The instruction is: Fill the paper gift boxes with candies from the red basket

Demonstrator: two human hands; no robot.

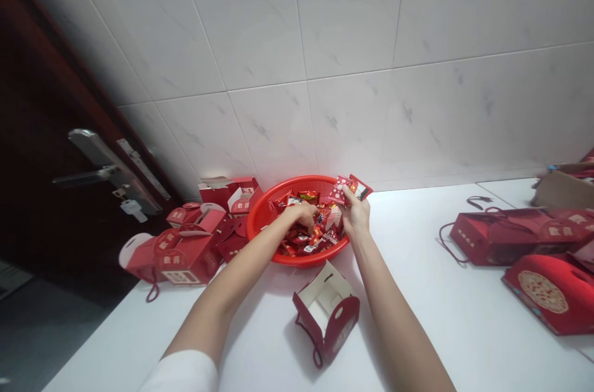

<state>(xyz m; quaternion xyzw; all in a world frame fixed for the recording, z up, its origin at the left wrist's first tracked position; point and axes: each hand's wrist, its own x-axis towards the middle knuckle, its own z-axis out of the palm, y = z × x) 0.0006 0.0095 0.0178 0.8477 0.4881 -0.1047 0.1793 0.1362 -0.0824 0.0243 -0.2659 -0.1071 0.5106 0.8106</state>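
My left hand point(305, 216) reaches down into a red plastic basket point(262, 219) full of small wrapped candies point(301, 243). Its fingers curl in among the wrappers, and their tips are partly hidden, so what they grip cannot be made out. Over the basket's right rim, my right hand point(357, 211) is closed on wrapped candies, among them a pink dotted packet point(340, 189) and a red one point(361, 188) with a pale and dark patch. In front of the basket stands a dark red carton point(341, 327) with its top open, its pale inside showing and a cord at its side.
Several red gift boxes point(185, 253) crowd the table's left side. More red boxes point(496, 236) lie at the right, with a brown cardboard box point(563, 188) behind. A tiled wall point(352, 126) bounds the white table point(413, 243); a dark door with a handle point(86, 175) is at left.
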